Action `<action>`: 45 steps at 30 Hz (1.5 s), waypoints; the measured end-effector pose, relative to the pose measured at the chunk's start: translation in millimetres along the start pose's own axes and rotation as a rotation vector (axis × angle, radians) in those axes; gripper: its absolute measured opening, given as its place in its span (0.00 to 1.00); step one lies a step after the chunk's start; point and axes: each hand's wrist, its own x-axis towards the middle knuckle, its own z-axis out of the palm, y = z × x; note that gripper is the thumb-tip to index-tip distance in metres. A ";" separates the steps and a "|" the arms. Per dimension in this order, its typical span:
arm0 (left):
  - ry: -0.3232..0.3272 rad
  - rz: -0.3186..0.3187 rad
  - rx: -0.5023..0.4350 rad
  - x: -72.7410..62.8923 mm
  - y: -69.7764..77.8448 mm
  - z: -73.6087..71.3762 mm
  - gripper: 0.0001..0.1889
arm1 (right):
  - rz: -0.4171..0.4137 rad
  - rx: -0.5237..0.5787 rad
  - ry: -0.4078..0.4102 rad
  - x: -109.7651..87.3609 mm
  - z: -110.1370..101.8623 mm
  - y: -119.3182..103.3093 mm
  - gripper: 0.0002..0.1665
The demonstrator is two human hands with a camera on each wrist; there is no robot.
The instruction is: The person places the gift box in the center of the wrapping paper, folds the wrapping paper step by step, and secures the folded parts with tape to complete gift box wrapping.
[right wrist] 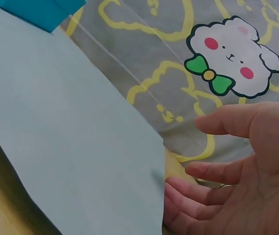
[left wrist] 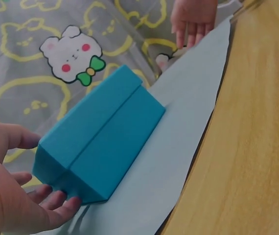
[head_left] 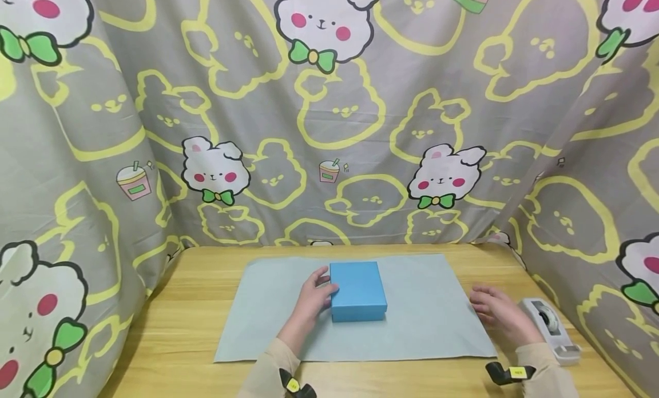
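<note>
currently, your left hand [head_left: 315, 295] is relaxed and partly spread, not clenched: the thumb meets the top edge of the blue box [head_left: 357, 290] and the other fingertips lie lower along its left side. contact is on this one side only; the fingers do not wrap around the box. your right hand [head_left: 499, 312] is open and holds nothing; its fingertips are at the right edge of the gray-blue cloth [head_left: 422, 332], well apart from the box.

the box sits flat on the cloth, slightly right of its middle and toward the far edge, with a seam running along its side. the cloth lies on the wooden table [head_left: 172, 335]. just beside your right wrist, note the white tape dispenser [head_left: 560, 332]; your right sleeve [head_left: 548, 372] hides part of it from the head view. a patterned curtain [head_left: 355, 120] surrounds the far edge and both sides.
</note>
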 end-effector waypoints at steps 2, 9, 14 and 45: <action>-0.006 -0.006 0.006 -0.2 -0.8 0.2 0.35 | 0.004 0.003 -0.014 0.9 -1.1 1.7 0.41; -0.028 -0.017 0.024 -0.8 -4.9 0.3 0.34 | 0.000 -0.020 -0.059 3.7 -2.6 7.3 0.40; -0.030 -0.029 0.026 -1.0 -5.8 0.1 0.34 | -0.002 -0.023 -0.062 1.8 -4.1 5.3 0.37; -0.035 -0.021 0.038 -0.3 -5.5 -2.5 0.33 | -0.295 -0.269 0.189 -40.0 27.7 -80.0 0.21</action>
